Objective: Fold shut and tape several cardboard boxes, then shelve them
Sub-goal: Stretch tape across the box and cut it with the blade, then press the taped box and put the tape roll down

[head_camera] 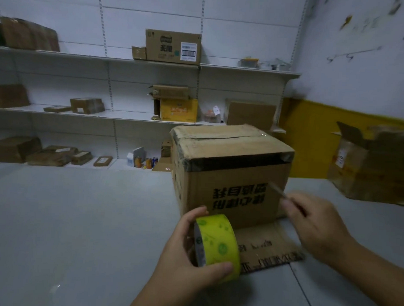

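A brown cardboard box stands on the grey table with black printed characters upside down on its near side. Its top flaps are folded over, with a dark gap along the near edge. One flap lies flat on the table at its base. My left hand grips a yellow-green tape roll just in front of the box. My right hand pinches a thin strip, seemingly the tape's free end, stretched up towards the box's right front corner.
White wall shelves behind the table carry several cardboard boxes, some cans and small packets. An open brown box sits at the table's right edge, by the yellow wall.
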